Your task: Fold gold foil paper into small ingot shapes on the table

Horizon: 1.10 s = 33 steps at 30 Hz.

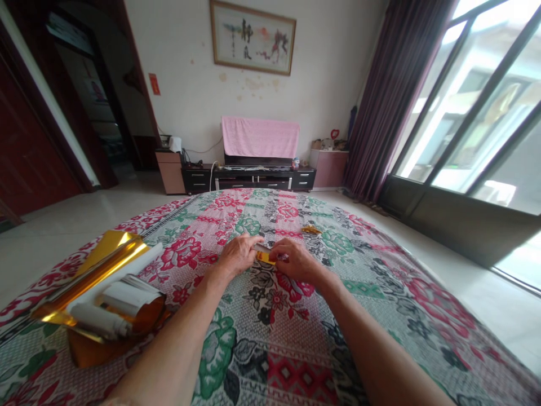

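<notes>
At the near left of the flower-patterned desk (pixel 380 327) lies partly rolled gold foil (pixel 99 271) with white showing. Farther on, mid-desk, the left hand (pixel 237 254) and right hand (pixel 296 260) hold a small gold foil piece (pixel 265 257), each grip pinching one end. Beyond, slightly right, sits a crumpled gold scrap (pixel 311 229); farthest, a pink cloth (pixel 260 137) hangs above a black cabinet (pixel 197 181).

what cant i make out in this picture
All in the head view:
Yellow piece: partly covered by the left grip and right grip, so its full shape can't be told.
Gold scrap: too small to identify.
Whatever lies behind the pink cloth: hidden by the cloth.
Scene beyond the window: blurred and washed out by glare.
Forearms: cut off by the bottom edge.
</notes>
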{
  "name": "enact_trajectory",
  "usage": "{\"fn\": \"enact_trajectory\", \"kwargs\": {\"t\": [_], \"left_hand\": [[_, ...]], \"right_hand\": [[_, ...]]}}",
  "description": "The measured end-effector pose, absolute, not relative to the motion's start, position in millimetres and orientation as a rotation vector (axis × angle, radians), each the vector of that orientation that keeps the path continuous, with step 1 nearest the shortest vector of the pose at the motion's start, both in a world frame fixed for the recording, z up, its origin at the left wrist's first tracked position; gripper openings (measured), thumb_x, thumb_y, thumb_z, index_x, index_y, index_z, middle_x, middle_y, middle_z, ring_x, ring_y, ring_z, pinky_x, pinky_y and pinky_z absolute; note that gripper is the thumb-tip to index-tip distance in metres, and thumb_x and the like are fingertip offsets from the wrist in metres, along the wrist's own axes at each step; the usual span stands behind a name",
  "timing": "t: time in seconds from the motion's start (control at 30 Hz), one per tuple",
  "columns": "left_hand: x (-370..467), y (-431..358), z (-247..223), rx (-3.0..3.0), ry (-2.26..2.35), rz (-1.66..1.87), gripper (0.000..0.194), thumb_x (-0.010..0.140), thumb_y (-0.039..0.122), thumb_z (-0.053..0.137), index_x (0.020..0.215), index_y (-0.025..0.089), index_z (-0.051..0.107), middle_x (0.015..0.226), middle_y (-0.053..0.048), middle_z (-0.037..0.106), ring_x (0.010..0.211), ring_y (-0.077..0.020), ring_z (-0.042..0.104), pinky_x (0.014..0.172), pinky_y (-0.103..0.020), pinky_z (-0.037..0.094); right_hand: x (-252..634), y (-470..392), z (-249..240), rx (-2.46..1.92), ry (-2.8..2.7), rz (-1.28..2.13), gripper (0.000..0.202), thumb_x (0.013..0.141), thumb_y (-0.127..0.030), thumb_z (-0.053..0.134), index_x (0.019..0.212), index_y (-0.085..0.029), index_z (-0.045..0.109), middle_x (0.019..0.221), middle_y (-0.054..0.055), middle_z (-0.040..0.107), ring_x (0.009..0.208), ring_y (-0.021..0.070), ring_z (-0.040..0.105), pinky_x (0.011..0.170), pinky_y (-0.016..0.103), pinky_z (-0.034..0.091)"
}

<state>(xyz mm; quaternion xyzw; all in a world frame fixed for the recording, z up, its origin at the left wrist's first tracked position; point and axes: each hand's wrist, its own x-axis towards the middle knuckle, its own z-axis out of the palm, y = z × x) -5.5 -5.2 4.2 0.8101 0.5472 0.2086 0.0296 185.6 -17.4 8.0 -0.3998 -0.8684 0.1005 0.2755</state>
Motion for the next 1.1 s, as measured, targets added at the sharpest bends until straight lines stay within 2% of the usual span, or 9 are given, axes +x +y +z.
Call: {"fn": "enact_trajectory", "kwargs": {"t": [0.17, 0.27, 0.6, 0.83, 1.1], "left_hand": [[-4, -4, 1, 2.489, 1.676, 0.713, 0.026, 0.075, 0.017, 0.048, 0.092, 0.024, 0.066, 0.086, -0.003, 0.058, 0.079, -0.0153, 0.055, 0.072, -0.024, 0.043], [-3, -4, 1, 2.516, 1.660, 0.649, 0.026, 0.077, 0.017, 0.045, 0.081, 0.023, 0.070, 0.086, -0.004, 0.059, 0.082, -0.0159, 0.056, 0.073, -0.025, 0.042], [-3, -7, 5, 2.545, 1.614, 0.593, 0.023, 0.079, 0.027, 0.049, 0.084, 0.024, 0.071, 0.083, -0.003, 0.061, 0.079, -0.0149, 0.056, 0.073, -0.024, 0.042], [0, -6, 2, 2.607, 1.589, 0.657, 0.022, 0.078, 0.020, 0.049, 0.079, 0.022, 0.071, 0.081, -0.003, 0.060, 0.076, -0.0144, 0.056, 0.072, -0.025, 0.044], [5, -4, -1, 2.668, 1.349, 0.736, 0.027, 0.073, 0.009, 0.045, 0.077, 0.018, 0.070, 0.079, -0.004, 0.063, 0.076, -0.0148, 0.058, 0.072, -0.025, 0.045]], "right_hand": [[184, -21, 12, -1.109, -2.395, 0.274, 0.026, 0.067, -0.008, 0.055, 0.082, -0.021, 0.071, 0.096, 0.004, 0.063, 0.082, 0.0144, 0.058, 0.078, 0.026, 0.044], [185, -20, 13, -1.101, -2.423, 0.258, 0.024, 0.068, -0.009, 0.057, 0.082, -0.021, 0.072, 0.097, 0.004, 0.063, 0.083, 0.0149, 0.058, 0.078, 0.027, 0.044], [190, -16, 11, -1.004, -2.497, 0.208, 0.018, 0.076, -0.015, 0.056, 0.082, -0.021, 0.072, 0.089, 0.002, 0.063, 0.077, 0.0115, 0.057, 0.073, 0.023, 0.041], [185, -19, 3, -0.972, -2.434, 0.134, 0.018, 0.075, -0.009, 0.052, 0.071, -0.016, 0.068, 0.076, 0.003, 0.061, 0.071, 0.0101, 0.053, 0.067, 0.020, 0.038], [176, -24, 8, -1.272, -2.350, 0.068, 0.020, 0.078, -0.013, 0.047, 0.067, -0.014, 0.063, 0.070, 0.004, 0.057, 0.065, 0.0102, 0.050, 0.062, 0.021, 0.035]]}}
